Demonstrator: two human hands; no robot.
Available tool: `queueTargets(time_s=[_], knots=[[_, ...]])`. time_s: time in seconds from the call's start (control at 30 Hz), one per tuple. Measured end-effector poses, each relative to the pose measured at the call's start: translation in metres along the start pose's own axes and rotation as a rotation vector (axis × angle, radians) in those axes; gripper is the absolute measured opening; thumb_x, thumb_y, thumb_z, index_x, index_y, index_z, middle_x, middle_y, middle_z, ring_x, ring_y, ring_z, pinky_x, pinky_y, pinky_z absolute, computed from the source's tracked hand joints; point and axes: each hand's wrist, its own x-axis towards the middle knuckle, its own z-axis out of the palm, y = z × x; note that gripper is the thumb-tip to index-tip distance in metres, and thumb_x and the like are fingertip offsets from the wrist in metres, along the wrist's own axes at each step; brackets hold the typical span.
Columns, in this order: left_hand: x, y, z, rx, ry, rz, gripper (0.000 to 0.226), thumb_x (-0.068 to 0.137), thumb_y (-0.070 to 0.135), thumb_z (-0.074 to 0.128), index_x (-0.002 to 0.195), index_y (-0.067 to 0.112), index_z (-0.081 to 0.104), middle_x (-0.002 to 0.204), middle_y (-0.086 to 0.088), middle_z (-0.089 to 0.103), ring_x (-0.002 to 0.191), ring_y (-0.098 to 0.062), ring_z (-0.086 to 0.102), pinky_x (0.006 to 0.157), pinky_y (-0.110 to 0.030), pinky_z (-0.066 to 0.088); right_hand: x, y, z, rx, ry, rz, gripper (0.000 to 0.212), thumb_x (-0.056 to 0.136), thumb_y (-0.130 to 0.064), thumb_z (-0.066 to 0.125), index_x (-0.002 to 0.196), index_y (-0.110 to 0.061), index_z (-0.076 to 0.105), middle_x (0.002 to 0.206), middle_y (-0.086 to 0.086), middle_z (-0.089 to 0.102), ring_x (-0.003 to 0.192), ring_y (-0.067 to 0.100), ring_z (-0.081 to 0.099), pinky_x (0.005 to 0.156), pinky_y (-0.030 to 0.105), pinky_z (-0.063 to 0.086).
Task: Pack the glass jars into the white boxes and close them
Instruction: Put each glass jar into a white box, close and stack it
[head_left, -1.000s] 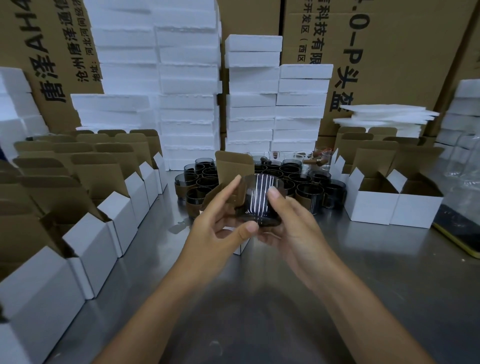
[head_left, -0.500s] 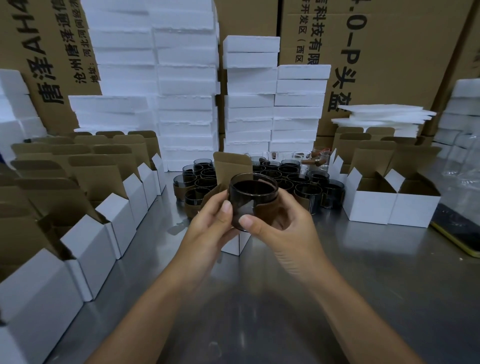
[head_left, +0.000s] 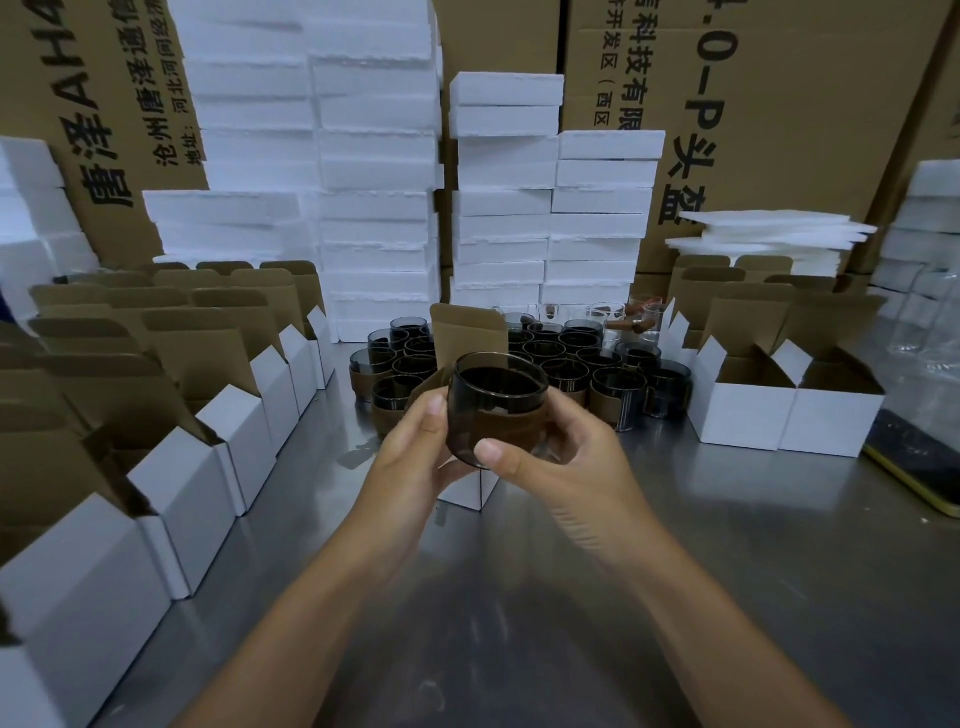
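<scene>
Gripping a dark glass jar (head_left: 496, 402) from both sides, the left hand (head_left: 415, 460) and right hand (head_left: 569, 460) curl their fingers round it. In the head view it stands upright, mouth up and tipped slightly toward the camera, just over an open white box (head_left: 470, 492) on the steel table (head_left: 727, 545).

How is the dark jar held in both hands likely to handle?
Probably rigid but fragile: the jar looks like thin smoked glass. Its glossy wall may be slippery; the left hand and right hand both hold it. Being round, it would likely roll if laid sideways on the table.
</scene>
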Motion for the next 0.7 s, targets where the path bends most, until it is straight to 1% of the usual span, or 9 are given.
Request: queueTargets(time_s=[0.1,0.17,0.3,0.33,0.4,0.5,0.57,0.6,0.7], knots=[[0.000,0.002,0.000,0.060,0.023,0.005,0.040,0.092,0.046,0.033,0.116,0.032,0.062,0.113,0.005,0.069,0.110,-0.013,0.063,0.088,-0.028,0.053,0.000,0.000,0.000,-0.008,0.001,-0.001,0.046,0.060,-0.025,0.076,0.104,-0.021,0.064,0.091,-0.014,0.072,0.087,-0.001,0.065,0.073,0.012,0.048],[0.000,0.004,0.002,0.104,0.084,0.044,0.037,0.090,0.045,0.037,0.111,0.029,0.063,0.105,0.008,0.071,0.103,-0.008,0.065,0.079,-0.021,0.054,0.000,0.001,-0.001,-0.015,0.023,0.007,0.048,0.059,-0.029,0.076,0.105,-0.020,0.064,0.094,-0.013,0.072,0.089,0.001,0.066,0.073,0.012,0.049],[0.000,0.007,-0.001,0.343,0.367,0.222,0.017,0.093,0.036,0.045,0.103,0.031,0.058,0.090,0.010,0.065,0.087,-0.002,0.062,0.072,-0.015,0.051,0.001,0.003,-0.002,-0.034,0.136,0.022,0.049,0.056,-0.041,0.076,0.103,-0.026,0.067,0.096,-0.014,0.072,0.091,0.000,0.065,0.073,0.011,0.048],[0.000,0.006,-0.003,0.440,0.437,0.268,0.011,0.095,0.029,0.049,0.102,0.031,0.057,0.092,0.011,0.061,0.088,0.002,0.058,0.073,-0.011,0.048,0.002,0.004,-0.003,-0.031,0.169,0.022,0.048,0.055,-0.043,0.075,0.100,-0.028,0.067,0.095,-0.016,0.072,0.090,-0.002,0.065,0.072,0.010,0.047],[0.002,0.002,-0.007,0.621,0.512,0.308,0.016,0.094,0.018,0.055,0.108,0.025,0.057,0.100,0.008,0.052,0.092,0.010,0.050,0.074,-0.002,0.040,0.004,0.003,-0.004,-0.025,0.209,0.020,0.048,0.054,-0.047,0.074,0.098,-0.029,0.067,0.094,-0.020,0.071,0.090,-0.005,0.064,0.070,0.007,0.046],[0.004,-0.006,-0.011,0.777,0.477,0.193,0.033,0.092,0.023,0.058,0.124,0.029,0.053,0.119,0.008,0.039,0.101,0.010,0.039,0.073,0.007,0.029,0.004,0.006,-0.005,-0.020,0.235,0.021,0.048,0.055,-0.043,0.076,0.100,-0.026,0.065,0.094,-0.020,0.071,0.091,-0.005,0.064,0.071,0.007,0.047],[0.005,-0.011,-0.014,0.808,0.393,0.098,0.035,0.093,0.028,0.055,0.125,0.042,0.049,0.134,0.007,0.035,0.115,0.003,0.032,0.084,0.000,0.024,0.004,0.008,-0.004,-0.025,0.242,0.035,0.048,0.059,-0.037,0.078,0.103,-0.024,0.064,0.094,-0.019,0.071,0.091,-0.005,0.064,0.073,0.009,0.048],[0.005,-0.013,-0.015,0.803,0.350,0.054,0.035,0.094,0.029,0.053,0.122,0.048,0.046,0.142,0.006,0.032,0.122,0.000,0.031,0.090,-0.009,0.024,0.004,0.008,-0.004,-0.027,0.245,0.039,0.050,0.059,-0.037,0.078,0.105,-0.023,0.064,0.094,-0.018,0.071,0.092,-0.004,0.064,0.074,0.010,0.048],[0.005,-0.014,-0.015,0.813,0.287,-0.008,0.033,0.095,0.031,0.051,0.118,0.053,0.043,0.151,0.007,0.030,0.138,-0.008,0.025,0.097,-0.023,0.021,0.005,0.008,-0.003,-0.015,0.265,0.040,0.060,0.052,-0.040,0.077,0.107,-0.021,0.062,0.094,-0.015,0.071,0.090,-0.005,0.065,0.073,0.010,0.049]])
